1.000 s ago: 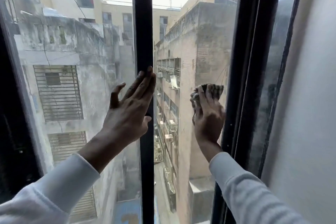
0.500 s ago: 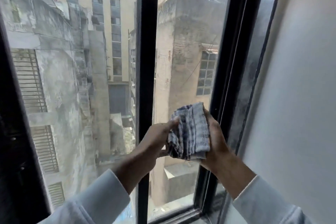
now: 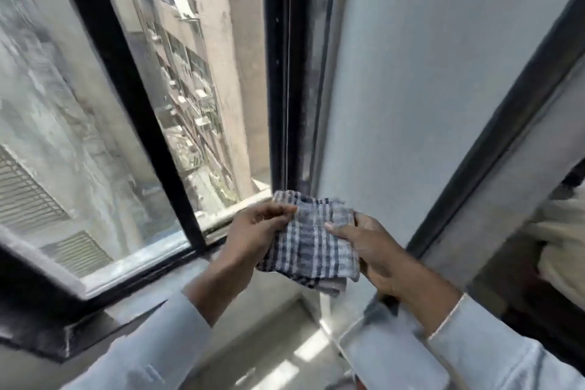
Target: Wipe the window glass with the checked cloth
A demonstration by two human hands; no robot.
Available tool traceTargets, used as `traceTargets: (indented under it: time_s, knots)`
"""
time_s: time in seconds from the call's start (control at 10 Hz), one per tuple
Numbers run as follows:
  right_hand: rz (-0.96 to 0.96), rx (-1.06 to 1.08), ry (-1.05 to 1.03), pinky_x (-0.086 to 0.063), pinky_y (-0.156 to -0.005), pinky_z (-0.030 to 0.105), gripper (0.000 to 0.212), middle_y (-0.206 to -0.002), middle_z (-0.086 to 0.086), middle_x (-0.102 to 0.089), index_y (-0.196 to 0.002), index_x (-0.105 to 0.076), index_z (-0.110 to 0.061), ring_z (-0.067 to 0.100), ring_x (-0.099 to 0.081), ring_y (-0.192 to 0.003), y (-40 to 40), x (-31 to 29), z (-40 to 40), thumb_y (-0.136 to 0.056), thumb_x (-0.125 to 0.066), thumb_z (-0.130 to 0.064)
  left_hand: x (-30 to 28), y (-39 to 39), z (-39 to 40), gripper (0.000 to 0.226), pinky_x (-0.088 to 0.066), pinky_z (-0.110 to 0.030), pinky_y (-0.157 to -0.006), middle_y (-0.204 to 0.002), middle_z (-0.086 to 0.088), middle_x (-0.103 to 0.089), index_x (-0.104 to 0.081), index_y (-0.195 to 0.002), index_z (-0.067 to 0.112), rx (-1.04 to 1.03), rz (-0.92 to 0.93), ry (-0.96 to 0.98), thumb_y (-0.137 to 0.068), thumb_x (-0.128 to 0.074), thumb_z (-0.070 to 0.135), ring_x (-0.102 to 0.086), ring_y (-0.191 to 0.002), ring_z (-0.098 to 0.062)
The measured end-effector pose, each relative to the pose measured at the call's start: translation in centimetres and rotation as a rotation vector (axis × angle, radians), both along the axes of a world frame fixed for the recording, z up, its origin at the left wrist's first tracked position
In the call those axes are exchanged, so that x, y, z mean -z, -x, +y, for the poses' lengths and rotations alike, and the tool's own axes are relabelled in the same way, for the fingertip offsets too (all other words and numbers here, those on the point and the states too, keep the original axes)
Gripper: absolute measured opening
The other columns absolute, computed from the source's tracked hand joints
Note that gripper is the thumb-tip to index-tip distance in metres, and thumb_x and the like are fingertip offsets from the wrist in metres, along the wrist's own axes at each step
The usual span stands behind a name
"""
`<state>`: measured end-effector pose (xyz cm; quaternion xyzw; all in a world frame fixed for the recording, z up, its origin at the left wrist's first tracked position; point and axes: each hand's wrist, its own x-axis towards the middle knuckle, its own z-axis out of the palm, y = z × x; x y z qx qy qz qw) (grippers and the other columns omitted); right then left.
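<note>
The window glass (image 3: 202, 79) stands between a slanting black mullion (image 3: 126, 98) on its left and a black upright frame (image 3: 281, 73) on its right, and meets a dark bottom rail (image 3: 133, 266) above a grey sill (image 3: 177, 279). A pale wall (image 3: 427, 73) rises right of the upright frame. The checked cloth (image 3: 311, 250) is held off the pane, in the open room over the sill (folded into a rough square, blue and white). The left hand (image 3: 256, 237) has its fingertips closed on the cloth's upper left edge. The right hand (image 3: 373, 250) grips the right side, thumb (image 3: 340, 229) pressed flat on top and the other fingers curled beneath it. Both forearms wear light sleeves (image 3: 493, 351). Neither hand touches the glass or the frame.
</note>
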<state>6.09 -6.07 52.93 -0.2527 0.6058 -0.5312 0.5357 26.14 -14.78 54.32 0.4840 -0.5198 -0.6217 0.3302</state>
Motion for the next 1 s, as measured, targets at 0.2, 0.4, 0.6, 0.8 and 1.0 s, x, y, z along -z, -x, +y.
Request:
traceTargets:
  time_s: [0.2,0.4,0.6,0.8,1.0]
  knots:
    - [0.142,0.074,-0.238,-0.067,-0.093,0.041,0.067,-0.145,0.016,-0.070,-0.156,-0.050,-0.021,0.036,-0.072,-0.127,9.1,19.1,12.0,-0.100,-0.071,0.009,19.6,10.8,10.2,0.052,-0.059,-0.014,-0.067,-0.121,-0.005,-0.077,-0.075,-0.119,0.025,0.186,-0.183,-0.282,-0.095,-0.054,-0.016,-0.078,-0.092,-0.005]
    - [0.414,-0.028,-0.332,-0.058,-0.102,0.026,0.091,-0.158,0.005,-0.062,-0.166,-0.041,-0.035,0.016,-0.069,-0.122,16.7,34.1,17.2,-0.095,-0.061,0.019,35.2,19.9,15.0,0.076,-0.064,-0.043,-0.107,-0.150,-0.008,-0.067,-0.075,-0.133,0.028,0.292,-0.219,-0.329,-0.088,-0.035,-0.020,-0.068,-0.134,-0.026]
    - [0.523,0.009,-0.437,-0.047,-0.121,0.034,0.085,-0.163,0.004,-0.058,-0.171,-0.034,-0.027,0.021,-0.057,-0.145,20.6,45.2,18.9,-0.099,-0.059,0.012,46.9,24.6,16.5,0.079,-0.051,-0.030,-0.115,-0.153,-0.004,-0.057,-0.067,-0.150,0.012,0.399,-0.348,-0.197,-0.086,-0.041,-0.025,-0.058,-0.140,-0.024]
    - [0.680,-0.171,-0.576,-0.033,-0.130,0.040,0.082,-0.178,0.004,-0.037,-0.175,-0.018,-0.032,0.029,-0.038,-0.162,21.8,53.1,19.2,-0.108,-0.064,-0.017,56.0,24.7,16.6,0.081,-0.022,-0.045,-0.137,-0.188,-0.006,-0.008,-0.033,-0.175,0.025,0.754,-0.731,0.123,-0.101,-0.060,0.008,-0.015,-0.172,-0.032]
    - [1.027,-0.379,-0.503,-0.011,-0.139,0.043,0.069,-0.185,0.006,-0.018,-0.175,-0.018,-0.021,0.027,-0.010,-0.172,19.2,53.5,17.5,-0.112,-0.046,-0.014,56.3,22.2,16.2,0.081,-0.019,-0.051,-0.138,-0.188,-0.006,-0.013,-0.020,-0.177,0.026,0.710,-0.925,0.447,-0.106,-0.057,0.033,-0.012,-0.174,-0.031]
